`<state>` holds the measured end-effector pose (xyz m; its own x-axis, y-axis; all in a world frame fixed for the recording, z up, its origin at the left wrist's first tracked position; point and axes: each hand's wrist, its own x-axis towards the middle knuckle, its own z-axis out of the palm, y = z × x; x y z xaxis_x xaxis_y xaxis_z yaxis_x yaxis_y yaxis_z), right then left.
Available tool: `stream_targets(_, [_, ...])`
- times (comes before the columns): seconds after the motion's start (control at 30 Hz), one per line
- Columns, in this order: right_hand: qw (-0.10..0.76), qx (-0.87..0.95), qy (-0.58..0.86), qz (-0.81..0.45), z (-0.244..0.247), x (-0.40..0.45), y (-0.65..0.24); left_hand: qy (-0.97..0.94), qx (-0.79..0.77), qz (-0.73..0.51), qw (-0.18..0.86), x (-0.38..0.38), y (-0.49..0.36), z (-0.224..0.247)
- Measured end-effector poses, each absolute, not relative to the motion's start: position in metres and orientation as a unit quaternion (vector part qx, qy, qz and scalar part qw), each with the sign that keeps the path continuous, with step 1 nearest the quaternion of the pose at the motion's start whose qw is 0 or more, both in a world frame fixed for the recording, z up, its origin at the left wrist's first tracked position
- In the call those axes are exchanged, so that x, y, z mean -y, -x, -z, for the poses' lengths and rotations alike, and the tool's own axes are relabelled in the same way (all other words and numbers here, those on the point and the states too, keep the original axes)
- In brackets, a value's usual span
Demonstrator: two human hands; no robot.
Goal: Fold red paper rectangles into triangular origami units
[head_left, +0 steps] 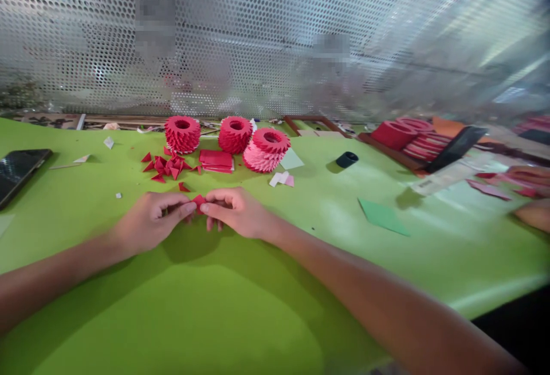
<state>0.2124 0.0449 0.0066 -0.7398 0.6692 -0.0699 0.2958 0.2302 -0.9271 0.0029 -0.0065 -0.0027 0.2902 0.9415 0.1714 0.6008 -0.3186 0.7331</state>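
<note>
A small red paper piece (199, 204) is pinched between my two hands above the green table (206, 318). My left hand (157, 219) grips its left side with thumb and fingers, and my right hand (234, 212) grips its right side. Just beyond them lies a single folded red piece (184, 187). Behind that are a loose pile of folded red triangles (169, 166) and a stack of red paper (216, 161). Three ring-shaped stacks of folded paper stand further back: a red one (183, 134), another red one (235, 135) and a pink and red one (266, 150).
A phone (21, 173) lies at the far left. To the right are paper scraps (282, 178), a dark cylinder (347, 160), a green sheet (382, 216) and a tray (391, 153) of red rings. Another person's hands (530, 180) are at the right edge. Perforated metal rises behind.
</note>
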Motion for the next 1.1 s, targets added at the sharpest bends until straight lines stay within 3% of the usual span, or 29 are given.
stream_targets(0.33, [0.162, 0.803, 0.31, -0.483, -0.008, -0.041, -0.212, -0.732, -0.513, -0.289, 0.343, 0.003, -0.006, 0.002])
stream_targets(0.53, [0.29, 0.847, 0.275, -0.35, -0.006, -0.041, -0.215, -0.7, -0.531, -0.311, 0.363, 0.004, -0.007, -0.003])
stream_targets(0.73, [0.31, 0.887, 0.233, -0.249, -0.003, -0.045, -0.215, -0.684, -0.504, -0.319, 0.42, 0.001, -0.005, -0.005])
stream_targets(1.1, [0.34, 0.875, 0.223, -0.261, 0.0, -0.049, -0.216, -0.694, -0.502, -0.3, 0.421, 0.0, 0.004, 0.006])
